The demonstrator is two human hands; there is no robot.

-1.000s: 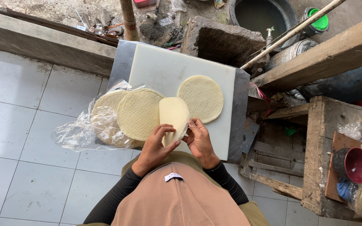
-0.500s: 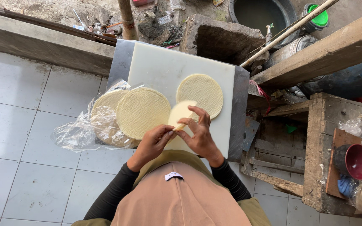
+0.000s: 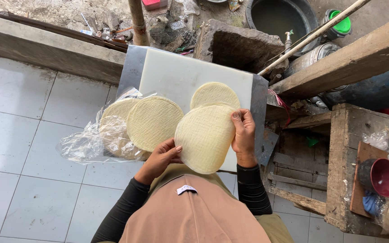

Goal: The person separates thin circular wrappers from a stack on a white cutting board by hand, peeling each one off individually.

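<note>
Pale yellow round wrapper (image 3: 205, 137), thin, finely cross-hatched, left hand (image 3: 160, 158) and right hand (image 3: 244, 135) fingers pinching its edges

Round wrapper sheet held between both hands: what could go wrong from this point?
1. The thin round sheet is held only at its edges by the left hand and right hand, so it might tear or fold on itself.
2. It overlaps the sheet lying on the white board; laid there, the two may stick.
3. The stack hangs over the board's left edge on loose plastic wrap and could slide off.
</note>
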